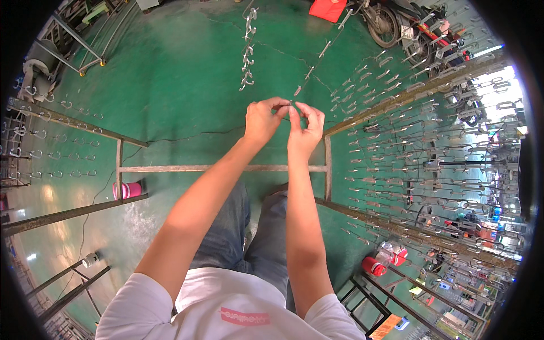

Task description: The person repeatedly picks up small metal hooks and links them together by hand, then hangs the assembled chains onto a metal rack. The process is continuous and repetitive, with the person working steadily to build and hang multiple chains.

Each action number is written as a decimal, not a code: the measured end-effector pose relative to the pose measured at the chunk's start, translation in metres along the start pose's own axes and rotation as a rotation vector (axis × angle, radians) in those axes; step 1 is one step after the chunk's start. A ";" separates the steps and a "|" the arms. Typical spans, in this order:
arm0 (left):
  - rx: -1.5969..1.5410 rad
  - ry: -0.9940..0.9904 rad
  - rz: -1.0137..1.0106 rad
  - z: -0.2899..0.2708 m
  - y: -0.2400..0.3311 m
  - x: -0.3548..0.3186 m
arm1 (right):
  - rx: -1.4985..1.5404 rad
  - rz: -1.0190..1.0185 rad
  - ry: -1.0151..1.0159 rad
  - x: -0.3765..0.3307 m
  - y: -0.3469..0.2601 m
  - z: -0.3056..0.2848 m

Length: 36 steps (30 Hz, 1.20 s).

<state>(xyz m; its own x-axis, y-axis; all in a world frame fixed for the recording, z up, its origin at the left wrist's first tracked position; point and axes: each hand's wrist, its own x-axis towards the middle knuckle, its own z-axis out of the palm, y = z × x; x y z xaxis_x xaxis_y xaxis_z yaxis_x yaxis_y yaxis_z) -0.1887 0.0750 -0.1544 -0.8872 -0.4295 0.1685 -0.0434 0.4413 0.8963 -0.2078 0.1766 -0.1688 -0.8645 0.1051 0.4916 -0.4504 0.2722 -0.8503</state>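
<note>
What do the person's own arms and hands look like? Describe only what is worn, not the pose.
Both arms are bare from the short sleeves down, with no gloves, watch or rings visible on the left hand or the right hand. The sleeves belong to a white T-shirt with a small red patch on the chest. Below it, blue jeans show.

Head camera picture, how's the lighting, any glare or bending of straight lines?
Head view: even light, both hands sharp; glare blows out the right rim by the hook racks; pale sheen on the green floor at left; the metal frame bars bow toward the black fisheye border.
</note>
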 end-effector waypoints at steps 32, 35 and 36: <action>0.001 -0.072 -0.023 0.007 -0.023 -0.030 | -0.096 0.150 0.249 0.035 0.065 -0.031; -0.020 -0.070 -0.028 0.005 -0.023 -0.034 | -0.055 0.150 0.252 0.037 0.064 -0.031; -0.026 -0.070 -0.034 0.004 -0.022 -0.036 | -0.071 0.140 0.254 0.037 0.063 -0.031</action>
<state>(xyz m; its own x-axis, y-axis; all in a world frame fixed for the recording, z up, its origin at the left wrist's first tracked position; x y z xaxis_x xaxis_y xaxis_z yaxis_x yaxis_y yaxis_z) -0.1572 0.0838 -0.1822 -0.9156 -0.3870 0.1092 -0.0629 0.4060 0.9117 -0.2612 0.2268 -0.1986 -0.8296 0.3794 0.4097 -0.3065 0.3038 -0.9021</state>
